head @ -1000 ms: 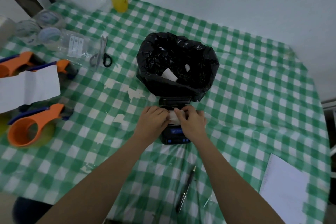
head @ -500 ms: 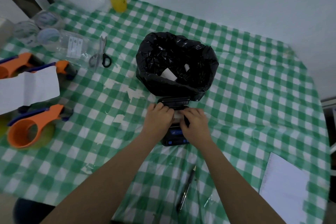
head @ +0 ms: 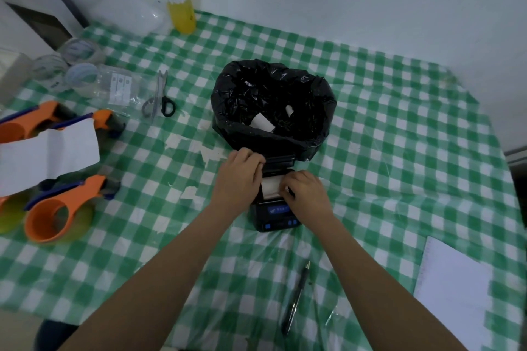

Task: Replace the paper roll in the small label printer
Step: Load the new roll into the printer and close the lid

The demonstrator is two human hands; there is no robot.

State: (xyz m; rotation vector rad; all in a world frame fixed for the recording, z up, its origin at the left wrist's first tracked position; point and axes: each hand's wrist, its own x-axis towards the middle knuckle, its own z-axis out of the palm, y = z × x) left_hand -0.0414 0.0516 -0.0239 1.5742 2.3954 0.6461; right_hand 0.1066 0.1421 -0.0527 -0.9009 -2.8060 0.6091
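The small black label printer (head: 276,219) with a blue front panel sits on the checked cloth, its lid (head: 279,160) tipped open toward the bin. A white paper roll (head: 270,186) lies in the open bay. My left hand (head: 238,179) rests along the printer's left side, its fingertips on the lid's left end. My right hand (head: 306,192) presses on the right end of the roll, fingers curled over the paper edge. Both hands hide the printer's sides.
A bin lined with a black bag (head: 273,107) stands right behind the printer, with white scraps inside. Scissors (head: 161,100), orange tape dispensers (head: 61,209), a white sheet (head: 48,152) and jars lie left. A pen (head: 296,298) and a notepad (head: 456,291) lie near the front edge.
My left hand has slid from the roll up to the lid's left end. My right hand has shifted right, uncovering more of the white roll in the bay.
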